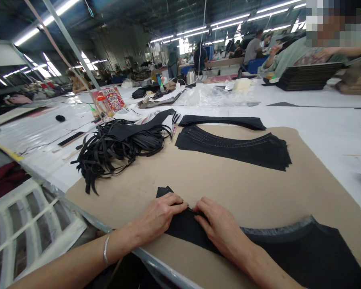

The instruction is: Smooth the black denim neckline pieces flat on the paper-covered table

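Observation:
A black curved fabric piece lies on the tan sheet in front of me, its upper edge at my fingertips. My left hand, a bracelet on its wrist, is closed with thumb and fingers pressed on that edge. Close beside it to the right, my right hand pinches the same edge between thumb and fingers. The small dark bit between the two hands looks like a folded edge, though I cannot tell for sure. Under my right forearm, black fabric with a greyish, shiny curved border reaches the lower right corner.
A tangle of black strips lies at the left of the tan sheet. Stacked black curved pieces lie further back. A slatted white rack stands beyond the table edge. Across the table, a person sits near a dark stack.

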A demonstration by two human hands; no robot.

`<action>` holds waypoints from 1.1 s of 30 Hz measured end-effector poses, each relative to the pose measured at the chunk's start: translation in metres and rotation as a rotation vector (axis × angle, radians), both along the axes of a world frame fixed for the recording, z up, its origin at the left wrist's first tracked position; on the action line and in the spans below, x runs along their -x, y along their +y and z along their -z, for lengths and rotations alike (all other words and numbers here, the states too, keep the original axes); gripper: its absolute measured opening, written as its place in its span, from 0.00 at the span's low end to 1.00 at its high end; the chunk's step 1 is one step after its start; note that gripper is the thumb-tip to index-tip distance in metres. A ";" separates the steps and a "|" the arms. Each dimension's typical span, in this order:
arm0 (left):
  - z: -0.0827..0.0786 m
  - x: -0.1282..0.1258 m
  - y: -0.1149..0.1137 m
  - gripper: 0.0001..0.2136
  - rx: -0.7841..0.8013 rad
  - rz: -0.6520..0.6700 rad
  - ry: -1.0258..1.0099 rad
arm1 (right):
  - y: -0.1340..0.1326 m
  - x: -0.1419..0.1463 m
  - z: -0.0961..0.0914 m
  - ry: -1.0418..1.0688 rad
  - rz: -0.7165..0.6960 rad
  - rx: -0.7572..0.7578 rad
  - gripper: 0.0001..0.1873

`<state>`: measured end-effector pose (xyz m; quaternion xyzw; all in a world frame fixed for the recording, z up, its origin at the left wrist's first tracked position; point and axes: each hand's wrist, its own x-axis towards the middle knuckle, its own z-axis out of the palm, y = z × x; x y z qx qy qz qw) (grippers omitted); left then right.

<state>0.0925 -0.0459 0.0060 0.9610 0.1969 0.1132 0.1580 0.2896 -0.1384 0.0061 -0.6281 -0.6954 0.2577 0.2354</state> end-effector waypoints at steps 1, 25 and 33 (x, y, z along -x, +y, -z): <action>0.000 0.001 -0.001 0.17 -0.003 -0.005 -0.002 | -0.002 -0.001 0.000 0.010 -0.006 -0.004 0.06; -0.009 -0.009 -0.018 0.22 -0.045 0.043 0.124 | -0.034 -0.035 0.001 -0.010 -0.149 -0.088 0.13; -0.001 -0.006 -0.023 0.27 -0.156 0.075 0.122 | -0.047 -0.054 0.006 -0.008 -0.164 -0.103 0.12</action>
